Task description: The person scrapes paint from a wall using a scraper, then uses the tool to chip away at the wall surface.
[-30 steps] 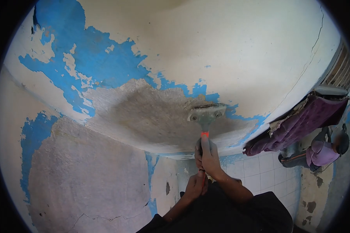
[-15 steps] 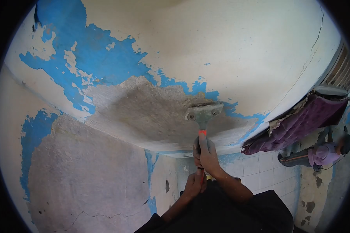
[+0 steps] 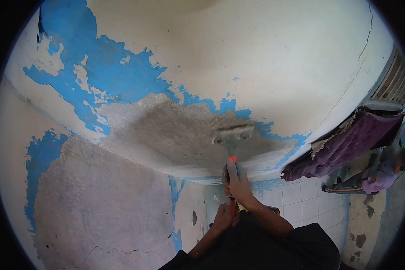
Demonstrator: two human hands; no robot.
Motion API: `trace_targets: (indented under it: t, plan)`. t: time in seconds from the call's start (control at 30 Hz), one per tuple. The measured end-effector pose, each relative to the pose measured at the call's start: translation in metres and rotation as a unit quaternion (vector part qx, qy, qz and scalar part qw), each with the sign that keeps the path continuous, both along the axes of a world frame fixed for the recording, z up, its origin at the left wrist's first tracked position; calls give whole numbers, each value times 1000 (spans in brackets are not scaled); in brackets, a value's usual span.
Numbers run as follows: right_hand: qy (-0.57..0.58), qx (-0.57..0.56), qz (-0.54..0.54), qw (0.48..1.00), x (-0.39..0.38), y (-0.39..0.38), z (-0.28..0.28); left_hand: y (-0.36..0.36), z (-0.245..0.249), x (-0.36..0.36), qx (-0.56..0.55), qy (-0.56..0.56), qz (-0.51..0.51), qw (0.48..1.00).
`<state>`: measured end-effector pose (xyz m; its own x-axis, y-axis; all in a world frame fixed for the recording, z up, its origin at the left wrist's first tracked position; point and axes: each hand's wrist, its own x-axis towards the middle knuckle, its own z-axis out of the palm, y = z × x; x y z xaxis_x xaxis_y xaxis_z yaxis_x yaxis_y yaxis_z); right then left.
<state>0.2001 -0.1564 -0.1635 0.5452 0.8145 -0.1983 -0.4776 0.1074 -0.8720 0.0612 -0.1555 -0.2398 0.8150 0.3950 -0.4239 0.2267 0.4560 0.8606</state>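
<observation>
A wide-bladed wall scraper [image 3: 232, 139] with a red handle points away from me, its blade against or very close to the bare grey plaster [image 3: 175, 130]. My right hand [image 3: 237, 182] is wrapped round the upper handle, just below the red collar. Lower down, my left hand [image 3: 225, 217] grips the handle's red end near my chest. Blue paint [image 3: 117, 67] with ragged edges borders the plaster, and cream paint [image 3: 274, 54] covers the wall beyond it.
On the right hangs a purple curtain [image 3: 346, 144] below a slatted window opening [image 3: 393, 78]. Another person [image 3: 378, 177] is beyond it at the far right. White tiles [image 3: 297, 198] lie below the wall. A second grey, scraped patch [image 3: 103, 202] spans the left wall.
The scraper blade has shifted slightly down and left, with both hands still on the handle. The person at the right has changed posture.
</observation>
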Motion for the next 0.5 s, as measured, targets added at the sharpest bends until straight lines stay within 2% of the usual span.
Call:
trace_targets:
  t: [0.1,0.3,0.37,0.43,0.5]
  plan:
    - [3,0,4,1000,-1,-4,9,2,11,0,31,-5,-4,999]
    - [-12,-8,14,1000,-4,1,-1,-6,5,-2,-17,11,21,1000]
    - [-19,1,9,1000,-1,1,7,0,14,2,5,10,19,1000]
    - [-24,32,8,999,6,2,40,1,26,6,32,5,19,999]
    - [-28,28,10,999,6,3,37,9,35,17,78,-21,15,997]
